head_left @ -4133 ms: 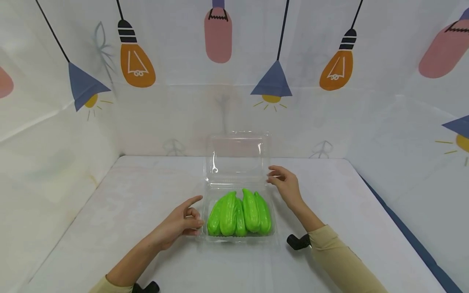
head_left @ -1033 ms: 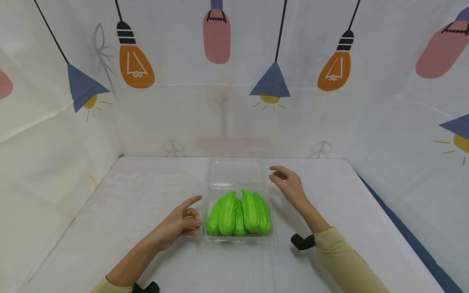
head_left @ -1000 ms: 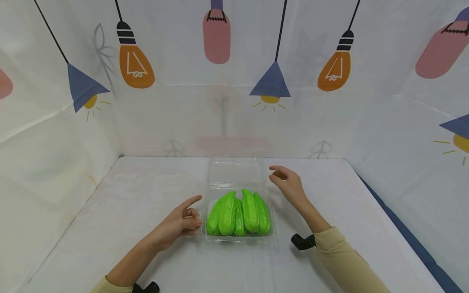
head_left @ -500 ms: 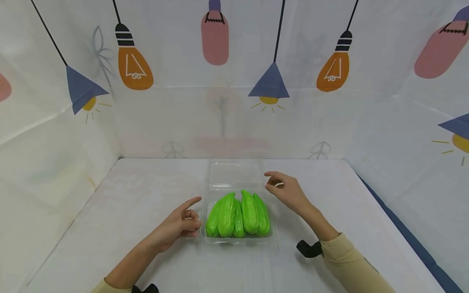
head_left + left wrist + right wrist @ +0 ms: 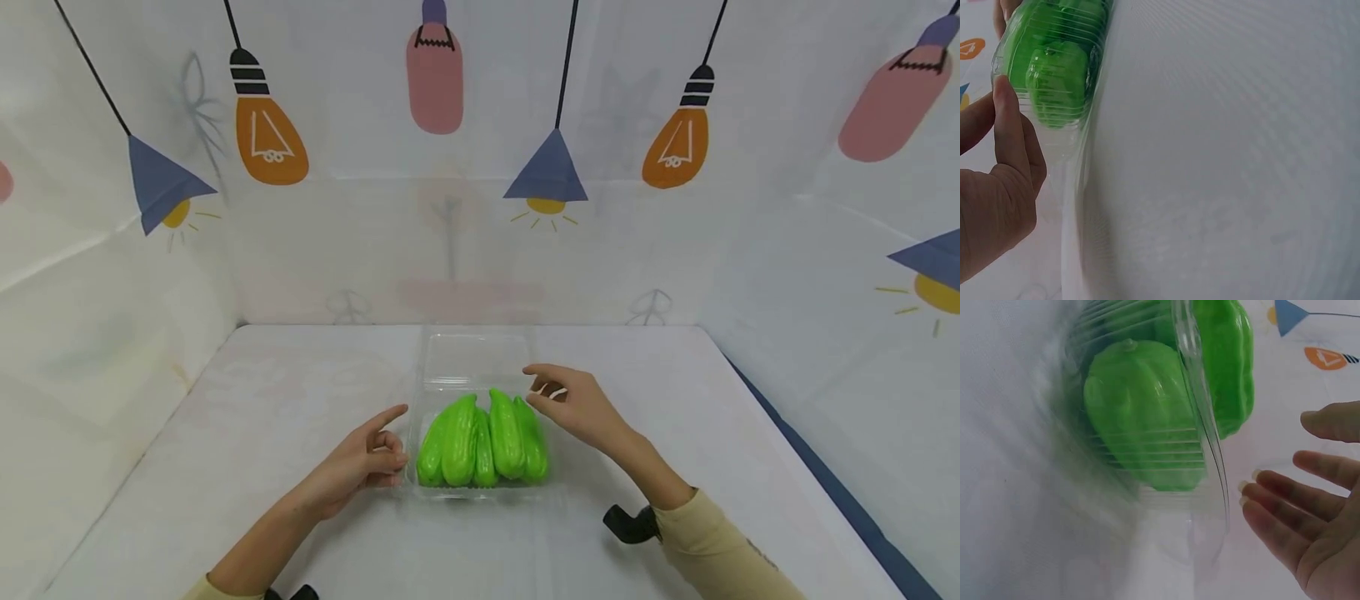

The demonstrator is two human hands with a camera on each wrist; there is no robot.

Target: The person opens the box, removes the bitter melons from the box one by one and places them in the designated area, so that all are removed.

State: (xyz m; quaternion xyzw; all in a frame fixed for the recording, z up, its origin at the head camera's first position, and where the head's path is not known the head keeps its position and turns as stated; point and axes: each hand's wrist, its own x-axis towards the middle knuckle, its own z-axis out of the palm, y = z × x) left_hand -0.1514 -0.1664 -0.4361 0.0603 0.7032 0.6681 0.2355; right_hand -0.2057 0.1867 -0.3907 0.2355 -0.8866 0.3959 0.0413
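A clear, ribbed plastic box (image 5: 483, 493) sits mid-desk (image 5: 300, 375), its lid (image 5: 477, 357) laid back on the far side; five glossy, tapering green vegetables (image 5: 482, 446) fill the near tray; the left hand (image 5: 367, 462), grip relaxed, touches the left wall; the right hand (image 5: 576, 404), grip released, hovers near the right edge.

The site was a sheeted booth (image 5: 795, 275): a white tabletop (image 5: 300, 383) lay below the left hand (image 5: 356, 467), lamp-printed sheeting (image 5: 360, 242) stood beyond it.
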